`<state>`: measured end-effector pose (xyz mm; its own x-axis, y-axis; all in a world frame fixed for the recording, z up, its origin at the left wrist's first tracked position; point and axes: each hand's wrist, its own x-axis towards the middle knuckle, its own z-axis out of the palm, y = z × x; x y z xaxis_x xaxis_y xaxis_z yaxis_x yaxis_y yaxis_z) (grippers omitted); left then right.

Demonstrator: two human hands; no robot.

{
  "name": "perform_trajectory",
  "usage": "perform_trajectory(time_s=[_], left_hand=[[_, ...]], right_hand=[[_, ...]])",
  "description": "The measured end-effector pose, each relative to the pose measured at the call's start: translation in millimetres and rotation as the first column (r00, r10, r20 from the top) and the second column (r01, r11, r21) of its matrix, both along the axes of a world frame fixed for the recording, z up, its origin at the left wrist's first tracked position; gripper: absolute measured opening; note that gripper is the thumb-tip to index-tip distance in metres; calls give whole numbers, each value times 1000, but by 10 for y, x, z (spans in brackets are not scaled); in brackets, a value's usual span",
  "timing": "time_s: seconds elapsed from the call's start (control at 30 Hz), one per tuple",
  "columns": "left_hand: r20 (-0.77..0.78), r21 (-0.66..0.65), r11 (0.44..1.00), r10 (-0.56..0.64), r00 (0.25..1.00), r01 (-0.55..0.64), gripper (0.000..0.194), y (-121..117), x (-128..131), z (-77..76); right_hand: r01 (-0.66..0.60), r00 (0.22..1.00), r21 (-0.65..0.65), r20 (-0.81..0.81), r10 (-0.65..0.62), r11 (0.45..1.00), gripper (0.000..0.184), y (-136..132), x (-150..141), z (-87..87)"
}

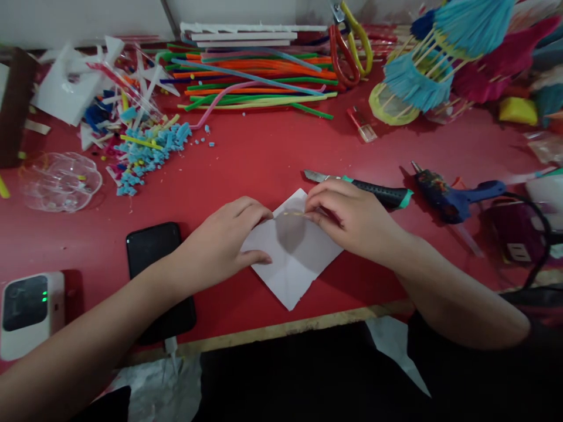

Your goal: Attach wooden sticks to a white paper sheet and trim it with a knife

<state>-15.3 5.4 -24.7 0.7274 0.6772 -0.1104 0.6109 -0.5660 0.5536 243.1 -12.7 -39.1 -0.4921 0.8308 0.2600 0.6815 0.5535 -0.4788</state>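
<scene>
A white square of paper (288, 275) lies cornerwise on the red tabletop near its front edge. My left hand (220, 240) rests over the paper's left side, thumb and fingers apart. Pinched between thumb and fingers of my right hand (352, 214) is a thin yellowish strip (292, 214), held over the upper part of the paper. It is too small to tell what it is made of. Just behind my right hand lies a utility knife (382, 193) with its blade out, pointing left.
A black phone (153, 249) and a white device (33, 313) are at the left. Colourful sticks (259, 76), foam scraps (153, 146) and pliers (352, 41) lie behind. A glue gun (453, 190) is on the right, below blue fringed paper pieces (416, 82).
</scene>
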Motion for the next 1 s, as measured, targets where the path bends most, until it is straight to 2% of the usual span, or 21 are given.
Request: perform_trajectory(time_s=[0.1,0.23,0.33,0.4,0.47,0.53,0.6,0.8,1.0], left_hand=[[-1,6,1000,-13,1000,13,57,-40,-19,-39],[37,96,993,-71,997,67,57,-75,-43,-70],[17,241,970,-35,999,29,65,-130,-26,-37],[-30,385,923,34,999,-20,72,-216,13,15],[-108,471,882,35,994,20,64,-344,74,68],[-141,507,857,-21,990,91,47,-491,155,95],[-165,541,832,-39,985,124,37,-621,244,85],[-193,660,746,55,980,89,41,-799,434,-34],[-224,671,733,55,973,113,40,-853,449,-81]], right_hand=[[-7,1000,6,8,7,1000,5,-24,-24,9],[-62,998,8,3,62,998,6,-51,-64,15],[-91,996,4,-11,91,996,8,-59,-76,9],[-99,995,-10,-18,99,995,9,-59,-75,3],[-102,995,-27,-23,101,994,10,-56,-70,-2],[-105,994,-38,-22,105,994,12,-53,-66,-5],[-107,994,-41,-17,106,993,13,-51,-64,-3],[-95,995,-51,17,96,994,14,-54,-68,30],[-95,995,-35,22,96,995,17,-55,-85,64]])
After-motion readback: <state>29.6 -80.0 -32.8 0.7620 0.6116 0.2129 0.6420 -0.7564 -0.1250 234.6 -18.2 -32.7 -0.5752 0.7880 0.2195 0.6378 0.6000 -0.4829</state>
